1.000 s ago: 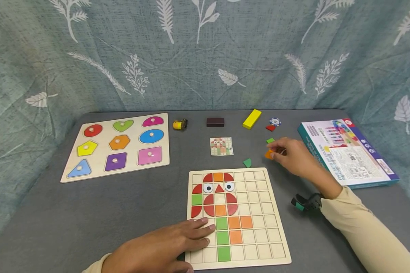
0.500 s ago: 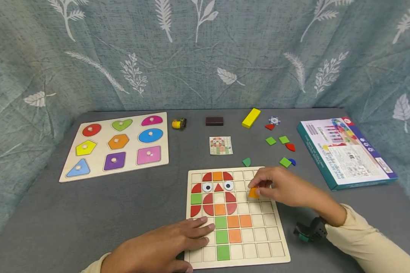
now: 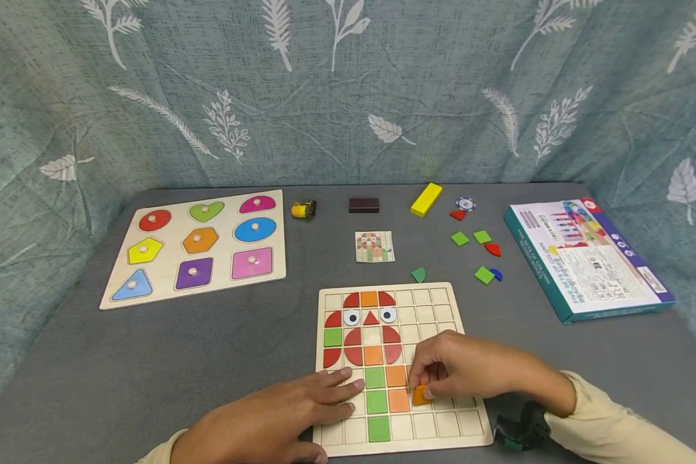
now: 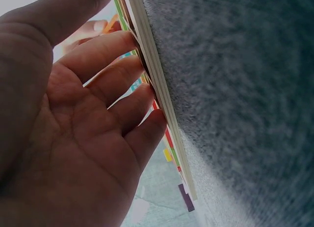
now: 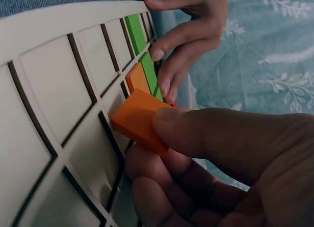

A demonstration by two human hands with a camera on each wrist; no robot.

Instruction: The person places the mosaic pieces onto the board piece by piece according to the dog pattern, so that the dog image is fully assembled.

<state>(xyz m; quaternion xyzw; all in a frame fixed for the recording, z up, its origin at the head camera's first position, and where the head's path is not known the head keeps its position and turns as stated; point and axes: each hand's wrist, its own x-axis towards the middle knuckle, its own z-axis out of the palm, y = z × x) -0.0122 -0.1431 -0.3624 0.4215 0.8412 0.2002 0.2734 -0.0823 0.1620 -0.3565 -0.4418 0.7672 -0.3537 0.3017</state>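
Note:
A wooden grid board (image 3: 441, 303) lies at the front centre with red, orange and green tiles set in its cells. My right hand (image 3: 435, 377) pinches an orange square tile (image 3: 421, 394) between thumb and fingers, tilted just over a cell beside the placed orange tiles. In the right wrist view the orange tile (image 5: 139, 120) hangs at an angle above the board (image 5: 54, 84). My left hand (image 3: 301, 403) lies flat with straight fingers on the board's front left corner; in the left wrist view its fingers (image 4: 115, 77) touch the board's edge (image 4: 162, 104).
Loose green, red and blue tiles (image 3: 483, 254) lie behind the board on the right. A small pattern card (image 3: 374, 247) sits behind it. A shape puzzle board (image 3: 200, 243) lies left, a game box (image 3: 588, 258) right. A yellow block (image 3: 426, 199), dark block (image 3: 363, 205) and chip (image 3: 466, 205) stand at the back.
My right hand picked up an orange tile from the loose pieces and carried it toward me, down over the grid board's lower rows. The left hand stayed put.

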